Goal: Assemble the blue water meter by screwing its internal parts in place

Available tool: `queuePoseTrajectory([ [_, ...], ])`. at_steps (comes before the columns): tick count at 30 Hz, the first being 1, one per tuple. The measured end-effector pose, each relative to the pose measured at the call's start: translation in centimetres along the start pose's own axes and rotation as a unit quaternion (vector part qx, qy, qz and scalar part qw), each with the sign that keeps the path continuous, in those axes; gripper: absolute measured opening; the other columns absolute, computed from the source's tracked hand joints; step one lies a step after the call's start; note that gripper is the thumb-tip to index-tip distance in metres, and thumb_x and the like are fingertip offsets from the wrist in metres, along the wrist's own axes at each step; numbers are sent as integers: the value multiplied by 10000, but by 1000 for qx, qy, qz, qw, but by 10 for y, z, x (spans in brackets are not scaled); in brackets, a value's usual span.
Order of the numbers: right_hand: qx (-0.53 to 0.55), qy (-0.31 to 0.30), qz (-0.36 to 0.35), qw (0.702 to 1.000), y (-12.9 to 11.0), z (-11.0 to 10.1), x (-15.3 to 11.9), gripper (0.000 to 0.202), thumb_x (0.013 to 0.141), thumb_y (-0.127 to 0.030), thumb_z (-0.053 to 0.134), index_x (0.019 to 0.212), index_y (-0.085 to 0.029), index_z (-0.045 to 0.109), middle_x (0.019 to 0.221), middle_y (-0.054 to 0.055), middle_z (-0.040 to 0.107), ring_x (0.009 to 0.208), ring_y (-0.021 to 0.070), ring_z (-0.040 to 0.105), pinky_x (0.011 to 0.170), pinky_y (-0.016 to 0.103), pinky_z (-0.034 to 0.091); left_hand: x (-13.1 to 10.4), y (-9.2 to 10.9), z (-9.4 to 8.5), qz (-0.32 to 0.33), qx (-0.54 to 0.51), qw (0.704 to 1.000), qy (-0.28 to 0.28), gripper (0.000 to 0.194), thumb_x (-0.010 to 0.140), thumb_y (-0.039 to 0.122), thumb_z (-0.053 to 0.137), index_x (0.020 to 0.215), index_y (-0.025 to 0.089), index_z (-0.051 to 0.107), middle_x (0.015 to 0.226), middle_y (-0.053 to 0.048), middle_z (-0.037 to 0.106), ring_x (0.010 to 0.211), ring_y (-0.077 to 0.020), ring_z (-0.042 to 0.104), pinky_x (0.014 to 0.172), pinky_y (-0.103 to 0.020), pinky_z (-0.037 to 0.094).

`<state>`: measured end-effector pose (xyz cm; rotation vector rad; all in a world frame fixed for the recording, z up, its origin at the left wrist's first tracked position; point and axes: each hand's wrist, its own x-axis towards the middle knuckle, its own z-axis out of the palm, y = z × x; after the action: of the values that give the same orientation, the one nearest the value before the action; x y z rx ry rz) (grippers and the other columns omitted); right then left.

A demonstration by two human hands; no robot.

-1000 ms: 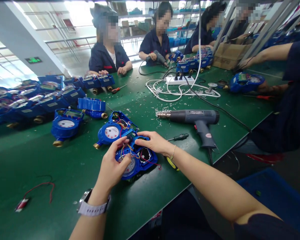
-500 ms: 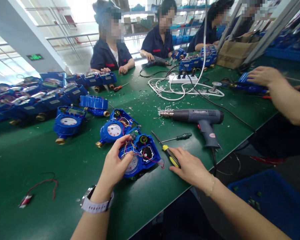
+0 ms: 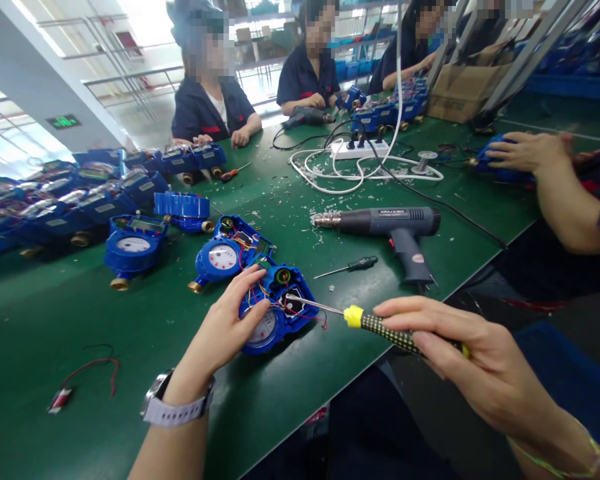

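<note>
My left hand (image 3: 230, 320) grips the left side of a blue meter (image 3: 300, 287) that lies on the green table, its housing uncovered with wires showing. In my right hand (image 3: 470, 353) is a yellow and black screwdriver (image 3: 390, 331), its shaft pointing left. The tip is at the black part (image 3: 294, 303) inside the meter's housing; whether it touches cannot be told. A thin red wire loops out over the housing's right edge. Just behind the held meter lies a second uncovered blue meter (image 3: 220, 257).
A heat gun (image 3: 380, 221) and a dark screwdriver (image 3: 363, 264) lie beyond my right hand. More blue meters (image 3: 135, 243) stand at the left. A power strip (image 3: 360, 148) with looped cables is farther back. Co-workers sit opposite; another person's hands (image 3: 535, 153) work at the right.
My right hand has lifted the yellow and black screwdriver off the table and brought its tip over to the meter. My left hand stays on the meter. The view has shifted slightly.
</note>
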<state>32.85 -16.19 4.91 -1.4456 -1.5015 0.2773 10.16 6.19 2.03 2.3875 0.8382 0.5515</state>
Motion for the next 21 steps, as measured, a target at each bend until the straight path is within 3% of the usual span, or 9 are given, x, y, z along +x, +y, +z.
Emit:
queuePoseTrajectory([
  [6,-17,14,-96,995,3,25,8,276,889,-44,482,1045,-162,676,1116,48,670,1047,109,629,917,164,499,-9,13,8,-15,41,999,-1,493,942,493,409,1361,233,435,1467,-71,423,1365,-230,378,1170,-462,270],
  [10,-33,-5,-143,989,9,27,11,267,887,-39,468,1055,-119,659,1135,99,658,1071,156,623,901,235,531,-11,16,11,-25,56,998,0,480,946,481,405,1362,243,427,1425,-74,447,1327,-249,418,1152,-476,291],
  [14,-114,-51,-169,978,14,27,17,243,917,-86,448,1060,-123,641,1160,107,639,1043,195,620,890,307,539,-8,17,11,-25,78,997,-9,482,940,496,419,1351,245,438,1370,-88,473,1277,-276,459,1126,-497,315],
  [21,-256,-123,-222,933,10,25,33,287,958,-151,375,1064,-119,640,1128,128,633,815,246,608,627,376,541,-6,20,12,-21,95,995,-19,492,931,493,459,1364,262,427,1350,-80,480,1266,-273,462,1098,-470,354],
])
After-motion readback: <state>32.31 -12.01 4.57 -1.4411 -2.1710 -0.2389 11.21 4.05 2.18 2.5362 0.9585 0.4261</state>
